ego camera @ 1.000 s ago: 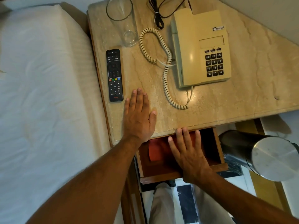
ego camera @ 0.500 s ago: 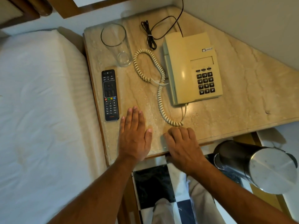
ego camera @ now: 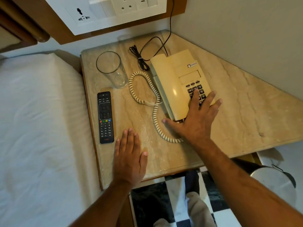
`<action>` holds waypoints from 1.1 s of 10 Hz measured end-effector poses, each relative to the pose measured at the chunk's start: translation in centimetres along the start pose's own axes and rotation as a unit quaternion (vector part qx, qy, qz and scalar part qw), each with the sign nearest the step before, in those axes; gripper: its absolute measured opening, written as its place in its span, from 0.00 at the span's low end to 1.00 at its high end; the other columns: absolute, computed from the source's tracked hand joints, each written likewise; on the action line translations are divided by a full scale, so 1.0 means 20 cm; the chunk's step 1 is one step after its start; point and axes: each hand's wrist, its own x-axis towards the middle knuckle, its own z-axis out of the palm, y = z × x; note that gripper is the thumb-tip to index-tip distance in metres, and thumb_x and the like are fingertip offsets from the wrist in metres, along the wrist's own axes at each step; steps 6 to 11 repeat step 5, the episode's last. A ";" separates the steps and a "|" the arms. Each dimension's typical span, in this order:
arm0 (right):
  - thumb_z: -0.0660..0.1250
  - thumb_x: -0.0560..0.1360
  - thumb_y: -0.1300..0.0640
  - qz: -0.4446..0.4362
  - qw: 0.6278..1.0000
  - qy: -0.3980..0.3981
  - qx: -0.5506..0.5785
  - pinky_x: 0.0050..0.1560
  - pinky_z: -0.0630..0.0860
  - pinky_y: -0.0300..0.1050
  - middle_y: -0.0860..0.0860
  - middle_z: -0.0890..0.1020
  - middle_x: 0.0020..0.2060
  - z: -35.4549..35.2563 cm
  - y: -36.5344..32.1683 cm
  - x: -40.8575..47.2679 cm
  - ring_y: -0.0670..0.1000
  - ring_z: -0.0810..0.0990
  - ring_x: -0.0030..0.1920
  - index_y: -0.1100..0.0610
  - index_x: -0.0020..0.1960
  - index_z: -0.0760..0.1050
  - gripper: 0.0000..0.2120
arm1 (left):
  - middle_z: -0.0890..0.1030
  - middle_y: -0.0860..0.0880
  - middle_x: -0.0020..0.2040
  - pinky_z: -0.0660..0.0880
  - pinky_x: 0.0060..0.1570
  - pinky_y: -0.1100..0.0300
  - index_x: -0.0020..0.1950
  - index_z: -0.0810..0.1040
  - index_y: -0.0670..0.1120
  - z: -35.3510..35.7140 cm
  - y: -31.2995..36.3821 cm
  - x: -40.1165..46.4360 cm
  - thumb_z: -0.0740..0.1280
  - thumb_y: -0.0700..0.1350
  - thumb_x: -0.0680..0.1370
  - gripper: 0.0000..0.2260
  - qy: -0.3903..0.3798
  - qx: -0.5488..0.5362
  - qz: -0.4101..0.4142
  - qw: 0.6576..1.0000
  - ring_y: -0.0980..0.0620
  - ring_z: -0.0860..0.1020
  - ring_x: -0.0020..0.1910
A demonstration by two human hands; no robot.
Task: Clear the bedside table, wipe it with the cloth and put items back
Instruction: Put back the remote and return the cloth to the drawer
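Observation:
The beige marble bedside table [ego camera: 237,115] carries a cream telephone [ego camera: 173,79] with a coiled cord [ego camera: 155,115], an empty clear glass [ego camera: 111,69] and a black remote [ego camera: 105,117]. My right hand [ego camera: 195,118] lies spread over the near end of the telephone and its keypad, thumb by the cord. It has not closed around the phone. Flat on the table's front left part rests my left hand [ego camera: 129,158], just right of the remote, holding nothing. No cloth is visible.
A white bed [ego camera: 37,128] borders the table on the left. A socket panel [ego camera: 106,12] is on the wall behind, with a black cable [ego camera: 139,58] running to the phone. A steel bin [ego camera: 275,181] stands at lower right on the chequered floor [ego camera: 147,203].
The drawer under the table went from open to shut. My right hand left the drawer front and moved up onto the telephone. My left hand stayed flat on the table.

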 end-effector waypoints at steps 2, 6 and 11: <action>0.61 0.56 0.15 -0.005 0.999 0.018 -0.027 0.74 0.43 0.72 0.65 0.40 0.80 -0.01 -0.01 0.04 0.73 0.40 0.78 0.49 0.82 0.39 0.67 | 0.56 0.38 0.81 0.50 0.78 0.42 0.80 0.56 0.39 0.03 -0.02 0.00 0.53 0.54 0.81 0.30 0.003 0.005 0.008 1.000 0.41 0.52 0.81; 0.67 0.53 0.17 0.035 0.995 -0.083 -0.050 0.76 0.41 0.70 0.68 0.38 0.79 -0.23 -0.13 -0.04 0.73 0.41 0.78 0.51 0.80 0.31 0.73 | 0.42 0.43 0.80 0.43 0.79 0.47 0.81 0.47 0.40 -0.15 0.06 -0.03 0.44 0.59 0.80 0.34 -0.027 -0.068 -0.029 0.997 0.43 0.45 0.81; 0.67 0.53 0.17 0.035 0.995 -0.083 -0.050 0.76 0.41 0.70 0.68 0.38 0.79 -0.23 -0.13 -0.04 0.73 0.41 0.78 0.51 0.80 0.31 0.73 | 0.42 0.43 0.80 0.43 0.79 0.47 0.81 0.47 0.40 -0.15 0.06 -0.03 0.44 0.59 0.80 0.34 -0.027 -0.068 -0.029 0.997 0.43 0.45 0.81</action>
